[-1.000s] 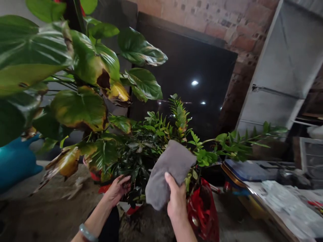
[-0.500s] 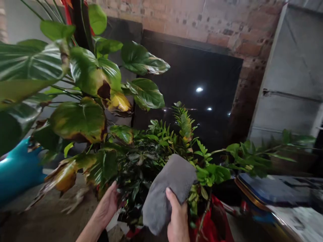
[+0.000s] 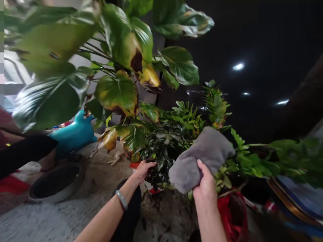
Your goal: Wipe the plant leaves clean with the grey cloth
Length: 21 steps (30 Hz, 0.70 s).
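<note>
My right hand (image 3: 206, 183) grips a folded grey cloth (image 3: 202, 158), thumb on top, over the front of the leafy plants. My left hand (image 3: 143, 170), a pale bangle (image 3: 121, 200) on its wrist, is at the left edge of a bushy dark-leaved plant (image 3: 164, 144). Its fingers are bent closed against the lower leaves; what lies between them is hidden. Just behind the cloth rises a plant with small upright leaves (image 3: 214, 104). At the upper left spreads a large-leaved plant (image 3: 118, 92), several leaves yellowed and brown at the edges.
A turquoise rounded object (image 3: 75, 134) and a grey basin (image 3: 57, 183) are on the left, beside another person's dark-clothed leg (image 3: 27, 154). A red bag (image 3: 233, 215) stands low on the right, near a blue-lidded box (image 3: 297, 191). A glossy dark panel (image 3: 264, 40) is behind.
The view has tilted down and left, bringing the basin and floor into sight. My left hand has closed in at the dark-leaved plant. The cloth stays in my right hand, now tilted more level.
</note>
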Tool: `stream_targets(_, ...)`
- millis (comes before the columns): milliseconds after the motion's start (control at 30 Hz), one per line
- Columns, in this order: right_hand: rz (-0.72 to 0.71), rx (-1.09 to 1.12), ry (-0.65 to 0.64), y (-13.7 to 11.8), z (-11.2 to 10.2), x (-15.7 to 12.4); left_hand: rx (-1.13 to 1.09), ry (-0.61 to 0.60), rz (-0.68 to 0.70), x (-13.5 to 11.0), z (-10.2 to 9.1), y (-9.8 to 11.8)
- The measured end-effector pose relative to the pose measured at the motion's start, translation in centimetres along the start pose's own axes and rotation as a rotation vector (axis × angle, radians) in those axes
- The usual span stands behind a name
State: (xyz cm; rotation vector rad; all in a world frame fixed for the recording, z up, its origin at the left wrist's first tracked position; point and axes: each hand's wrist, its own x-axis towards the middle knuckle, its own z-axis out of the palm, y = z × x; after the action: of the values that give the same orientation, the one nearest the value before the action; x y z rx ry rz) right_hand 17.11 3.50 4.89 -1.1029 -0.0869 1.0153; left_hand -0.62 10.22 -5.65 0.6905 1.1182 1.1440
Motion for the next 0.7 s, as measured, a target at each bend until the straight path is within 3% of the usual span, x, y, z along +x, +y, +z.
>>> stream_targets(67,0.29,-0.076,-0.08,2.5,-0.9,-0.6,-0.017,0.03,0.006,-0.1,0.0,-0.2)
stream_targets(133,0.444,-0.235,-0.168,5.0,-3.5,-1.7,-0.039,0.062,0.003,0.0,0.1,-0.3)
stream_targets(200,0.361,-0.363,-0.182,5.9,-6.3,-2.9,-0.066,0.089,-0.01,0.1,0.0,-0.4)
stream_targets(267,0.178,-0.438,-0.168,4.5,-7.3,-3.7,-0.092,0.1,-0.026,0.3,-0.2,-0.5)
stream_targets(333,-0.01,-0.427,-0.148,1.9,-6.0,-4.1,-0.112,0.094,-0.032,0.3,-0.3,-0.6)
stream_targets(433,-0.222,-0.276,-0.118,-0.2,-1.5,-4.0,-0.119,0.071,-0.023,0.1,0.0,-0.6)
stream_targets(500,-0.126,-0.242,-0.14,1.2,0.3,-3.7,-0.108,0.064,-0.008,-0.1,0.2,-0.7)
stream_targets(600,0.305,-0.446,-0.235,5.9,-1.0,-3.5,-0.067,0.097,0.028,-0.4,0.2,-0.6)
stream_targets(700,0.176,-0.619,-0.275,8.8,-5.1,-4.1,-0.013,0.197,0.119,-0.9,-1.1,-0.3)
